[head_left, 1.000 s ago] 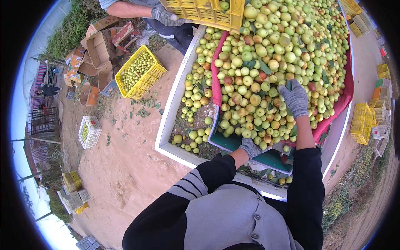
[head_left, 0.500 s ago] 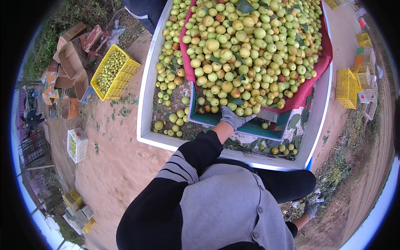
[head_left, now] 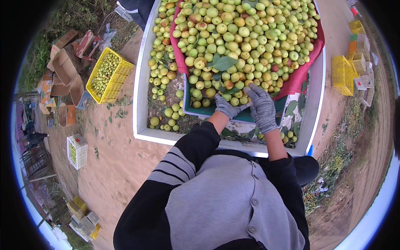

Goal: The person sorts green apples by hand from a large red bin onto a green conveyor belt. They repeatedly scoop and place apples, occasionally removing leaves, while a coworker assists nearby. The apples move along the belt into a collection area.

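A big heap of small round yellow-green fruits (head_left: 246, 46), some with reddish patches, lies over a red cloth (head_left: 287, 89) and a dark green, pale-rimmed tray (head_left: 200, 110) in a white-walled cargo bed (head_left: 141, 104). Gray gloves cover both hands. At the heap's near edge, my left hand (head_left: 229, 108) touches the fruits, its thumb stretched rightward. Beside it, my right hand (head_left: 262, 109) lies with extended fingers against the front fruits. Both hands look open; their fingertips are partly hidden among the fruits. A broad green leaf (head_left: 224, 63) rests on the heap.
Loose fruits (head_left: 171, 114) lie on the bed floor at left. Beyond the wall stand a yellow crate of fruits (head_left: 110, 75), a white crate (head_left: 77, 151) and cardboard boxes (head_left: 64, 68). More yellow crates (head_left: 342, 75) stand at right. Someone's dark-clothed leg (head_left: 143, 10) shows far left.
My right hand has come up from low at the right to the heap's front edge, beside my left hand. My left hand stays at the fruits. The view has shifted slightly.
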{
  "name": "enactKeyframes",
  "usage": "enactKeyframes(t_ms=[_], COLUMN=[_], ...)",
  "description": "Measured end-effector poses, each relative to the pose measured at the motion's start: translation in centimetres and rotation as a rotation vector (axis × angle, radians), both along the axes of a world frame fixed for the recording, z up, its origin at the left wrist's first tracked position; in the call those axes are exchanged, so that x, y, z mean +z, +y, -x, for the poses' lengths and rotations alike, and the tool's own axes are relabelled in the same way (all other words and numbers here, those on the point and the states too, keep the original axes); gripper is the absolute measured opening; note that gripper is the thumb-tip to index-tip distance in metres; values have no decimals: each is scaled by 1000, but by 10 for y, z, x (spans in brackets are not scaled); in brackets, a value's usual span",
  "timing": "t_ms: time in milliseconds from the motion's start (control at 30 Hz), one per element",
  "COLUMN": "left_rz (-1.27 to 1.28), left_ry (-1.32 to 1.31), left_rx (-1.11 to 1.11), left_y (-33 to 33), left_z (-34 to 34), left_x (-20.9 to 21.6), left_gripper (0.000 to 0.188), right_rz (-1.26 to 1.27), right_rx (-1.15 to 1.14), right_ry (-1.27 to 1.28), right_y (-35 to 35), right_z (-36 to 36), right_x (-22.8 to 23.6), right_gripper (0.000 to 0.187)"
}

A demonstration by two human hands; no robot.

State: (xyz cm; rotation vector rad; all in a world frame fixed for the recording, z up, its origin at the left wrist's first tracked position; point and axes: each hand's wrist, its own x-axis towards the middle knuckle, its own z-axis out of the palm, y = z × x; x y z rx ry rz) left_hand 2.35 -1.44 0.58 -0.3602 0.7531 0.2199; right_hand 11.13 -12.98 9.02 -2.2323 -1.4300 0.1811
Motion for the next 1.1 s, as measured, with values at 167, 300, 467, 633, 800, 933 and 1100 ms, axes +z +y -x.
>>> enactKeyframes(t_ms=[167, 300, 467, 633, 800, 933, 1100], left_rz=[37, 181, 146, 121, 204, 242, 109], left_ry=[131, 102, 104, 181, 179, 155, 14], left_rx=[42, 29, 8, -16, -6, 44, 35], left_y=[-4, -9, -11, -6, 4, -2, -8], left_z=[-2, -5, -8, -6, -4, -4, -2], left_x=[-20, -49, -43, -17, -10, -14, -25], left_gripper=[88, 93, 94, 93, 91, 87, 87], right_rz=[300, 373, 606, 561, 785, 725, 246], right_rx=[87, 181, 172, 199, 159, 161, 123], right_ry=[6, -133, -210, -266, -243, -99, 826], right_y=[127, 152, 162, 173, 191, 188, 119], right_z=[5, 7, 18, 12, 17, 17, -10], right_x=[-19, -43, -59, -75, -77, -52, -24], right_gripper=[37, 14, 36, 27, 23, 49, 66])
